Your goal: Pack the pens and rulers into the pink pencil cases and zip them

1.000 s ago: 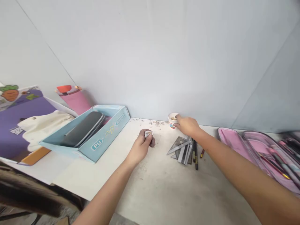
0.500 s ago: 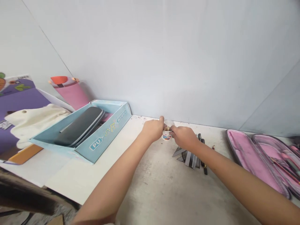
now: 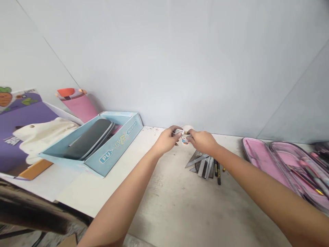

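Note:
My left hand [image 3: 167, 140] is closed on a small silver pencil sharpener [image 3: 179, 131] and holds it at the rim of a small white paper cup [image 3: 186, 139] near the wall. My right hand [image 3: 203, 141] is closed round the right side of the cup. The two hands almost touch over the cup. What lies inside the cup is hidden.
Grey set squares and rulers [image 3: 202, 162] and dark pencils [image 3: 217, 168] lie right of the cup. An open pink pencil case [image 3: 259, 159] is at the right. A light blue box [image 3: 113, 151] with a dark case [image 3: 88, 139] stands at the left, beside a purple board [image 3: 15, 120].
My left hand carried the sharpener from the bare table over to the cup. My right hand drew the cup a little off the wall and keeps hold of it.

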`<state>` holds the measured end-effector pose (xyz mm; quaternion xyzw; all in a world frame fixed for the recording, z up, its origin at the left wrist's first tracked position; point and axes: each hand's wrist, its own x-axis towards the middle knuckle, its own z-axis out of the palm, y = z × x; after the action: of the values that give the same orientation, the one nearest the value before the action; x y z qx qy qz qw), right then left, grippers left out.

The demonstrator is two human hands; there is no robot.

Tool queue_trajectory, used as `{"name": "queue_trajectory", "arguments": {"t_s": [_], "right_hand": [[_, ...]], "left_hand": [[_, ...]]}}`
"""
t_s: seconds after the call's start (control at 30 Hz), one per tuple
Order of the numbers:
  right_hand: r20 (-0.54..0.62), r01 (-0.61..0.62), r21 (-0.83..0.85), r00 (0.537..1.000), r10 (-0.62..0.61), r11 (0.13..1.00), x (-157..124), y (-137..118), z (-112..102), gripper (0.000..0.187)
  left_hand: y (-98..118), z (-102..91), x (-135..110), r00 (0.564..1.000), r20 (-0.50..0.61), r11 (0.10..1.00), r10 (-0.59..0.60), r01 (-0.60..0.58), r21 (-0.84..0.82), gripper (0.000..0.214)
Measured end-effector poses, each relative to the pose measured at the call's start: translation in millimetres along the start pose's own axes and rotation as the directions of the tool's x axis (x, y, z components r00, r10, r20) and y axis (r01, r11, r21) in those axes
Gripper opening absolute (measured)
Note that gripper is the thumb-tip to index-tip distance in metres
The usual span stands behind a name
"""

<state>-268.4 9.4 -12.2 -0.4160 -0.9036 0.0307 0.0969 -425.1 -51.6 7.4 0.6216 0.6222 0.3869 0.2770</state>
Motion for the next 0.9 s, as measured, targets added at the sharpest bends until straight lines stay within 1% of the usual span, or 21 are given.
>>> {"name": "queue_trajectory", "arguments": {"t_s": [0.07,0.13,0.17,0.23,0.3,0.4,0.47,0.53,0.57,0.63,0.67,0.73,0.83,0.9], "right_hand": [[-0.045,0.041,0.185,0.998,-0.033,0.982,-5,11,-7,0.032],[-0.115,0.108,0.351,0.991,-0.072,0.930,-15,23,-15,0.032],[-0.147,0.131,0.396,0.986,-0.078,0.909,-21,30,-19,0.033],[-0.187,0.139,0.412,0.980,-0.065,0.901,-34,45,-26,0.031],[-0.211,0.110,0.386,0.977,-0.028,0.916,-50,66,-34,0.027],[-0.230,0.058,0.349,0.973,0.026,0.935,-77,107,-46,0.024],[-0.233,0.022,0.305,0.971,0.052,0.952,-98,140,-54,0.024],[-0.235,-0.018,0.233,0.969,0.074,0.972,-121,174,-61,0.024],[-0.238,-0.040,0.186,0.968,0.085,0.982,-133,190,-63,0.023],[-0.246,-0.094,0.072,0.963,0.109,0.993,-152,220,-64,0.024],[-0.250,-0.126,0.007,0.960,0.124,0.992,-160,233,-64,0.024],[-0.258,-0.193,-0.118,0.953,0.158,0.974,-171,255,-59,0.026],[-0.258,-0.269,-0.238,0.944,0.206,0.933,-175,279,-48,0.027],[-0.246,-0.307,-0.264,0.938,0.244,0.914,-172,288,-39,0.026]], "left_hand": [[11,9.7,-3,0.999,0.028,0.984,-0.020,0.024,-0.178,0.022],[22,22.8,-4,0.999,0.042,0.961,-0.005,0.017,-0.277,0.019],[28,30.8,-3,0.999,0.053,0.951,0.004,0.012,-0.309,0.017],[40,49.8,2,0.996,0.088,0.938,0.023,0.009,-0.346,0.015],[52,73.2,11,0.990,0.130,0.930,0.048,0.003,-0.369,0.014],[71,115.8,29,0.972,0.204,0.927,0.115,-0.031,-0.375,0.015],[85,147.5,41,0.947,0.258,0.952,0.190,-0.114,-0.283,0.017],[102,180.4,52,0.912,0.299,0.960,0.281,-0.268,-0.084,0.019],[110,197.0,57,0.891,0.318,0.935,0.324,-0.352,0.034,0.021],[127,230.1,66,0.854,0.353,0.838,0.382,-0.481,0.257,0.023],[134,246.5,70,0.842,0.367,0.779,0.395,-0.519,0.352,0.024],[144,277.8,77,0.827,0.385,0.662,0.409,-0.560,0.499,0.025],[149,316.8,88,0.815,0.389,0.531,0.429,-0.576,0.621,0.025],[148,333.2,95,0.815,0.399,0.480,0.421,-0.573,0.664,0.026]]}}
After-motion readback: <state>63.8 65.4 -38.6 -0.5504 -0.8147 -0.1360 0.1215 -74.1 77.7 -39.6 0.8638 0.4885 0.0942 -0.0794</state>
